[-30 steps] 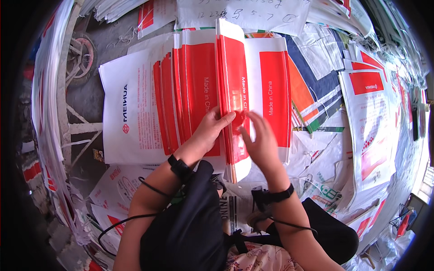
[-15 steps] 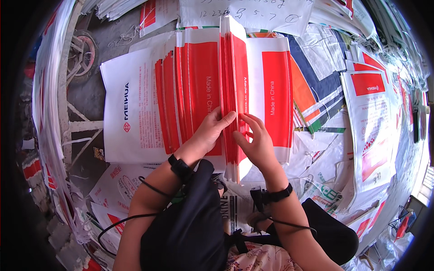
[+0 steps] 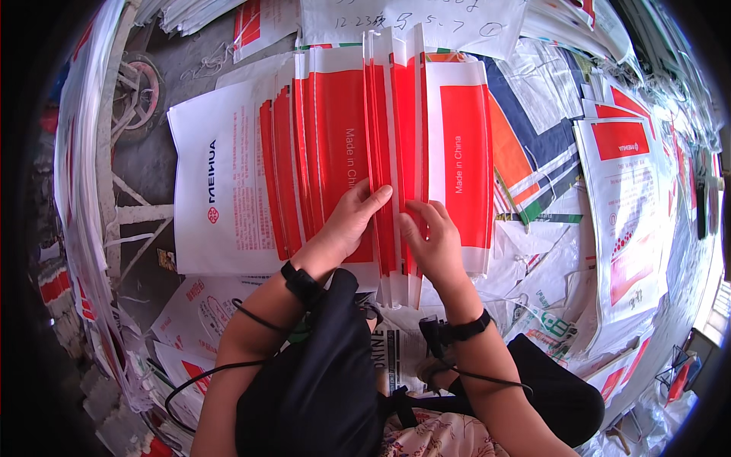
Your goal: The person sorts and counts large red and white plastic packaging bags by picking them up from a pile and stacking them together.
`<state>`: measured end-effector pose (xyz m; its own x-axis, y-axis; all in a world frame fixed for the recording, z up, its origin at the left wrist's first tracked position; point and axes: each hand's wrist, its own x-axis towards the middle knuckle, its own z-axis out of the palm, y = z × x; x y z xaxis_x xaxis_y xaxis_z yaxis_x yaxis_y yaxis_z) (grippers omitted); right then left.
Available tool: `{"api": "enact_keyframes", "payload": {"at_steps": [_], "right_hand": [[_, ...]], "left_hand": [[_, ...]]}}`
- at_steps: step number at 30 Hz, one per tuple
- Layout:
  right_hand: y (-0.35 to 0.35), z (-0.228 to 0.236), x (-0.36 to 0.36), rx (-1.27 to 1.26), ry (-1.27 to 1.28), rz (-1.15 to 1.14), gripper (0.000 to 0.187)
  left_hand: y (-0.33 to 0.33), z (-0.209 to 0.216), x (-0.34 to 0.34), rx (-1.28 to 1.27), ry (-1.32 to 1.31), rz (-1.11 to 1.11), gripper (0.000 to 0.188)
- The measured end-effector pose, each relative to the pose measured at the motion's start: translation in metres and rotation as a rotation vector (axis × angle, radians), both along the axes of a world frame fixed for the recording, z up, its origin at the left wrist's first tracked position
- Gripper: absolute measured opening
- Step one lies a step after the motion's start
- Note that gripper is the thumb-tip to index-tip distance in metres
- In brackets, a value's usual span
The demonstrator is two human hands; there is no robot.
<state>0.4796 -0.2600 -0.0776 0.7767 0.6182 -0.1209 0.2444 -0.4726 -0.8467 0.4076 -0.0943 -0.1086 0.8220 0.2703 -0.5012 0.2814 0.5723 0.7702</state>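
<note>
Both hands work a fanned stack of red-and-white bags (image 3: 358,145): left hand (image 3: 346,225) flat on it, right hand (image 3: 434,244) pinching upright edges.

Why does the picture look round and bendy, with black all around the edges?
In the head view, the fisheye lens bends straight edges near the rim, so the stacked bags at the left curve; the corners stay black because the round image ends there. The middle is sharp and evenly lit: the left hand, right hand and red-and-white bags look clear, without strong glare.
</note>
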Motion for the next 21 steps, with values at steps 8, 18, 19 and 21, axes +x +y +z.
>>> {"api": "enact_keyframes", "payload": {"at_steps": [8, 18, 19, 21], "right_hand": [[0.0, -0.01, -0.008, -0.048, -0.106, -0.188, 0.039], [0.008, 0.009, -0.006, -0.037, -0.194, 0.014, 0.037], [0.009, 0.012, -0.007, -0.069, -0.165, 0.002, 0.034], [0.008, 0.007, -0.006, -0.068, -0.141, -0.02, 0.034]], "left_hand": [[-0.001, 0.003, 0.002, -0.041, -0.015, -0.008, 0.04], [-0.003, -0.001, 0.0, 0.011, -0.046, -0.006, 0.04], [-0.003, 0.002, 0.0, -0.005, -0.043, -0.006, 0.037], [-0.003, 0.003, 0.0, -0.02, -0.041, -0.007, 0.035]]}}
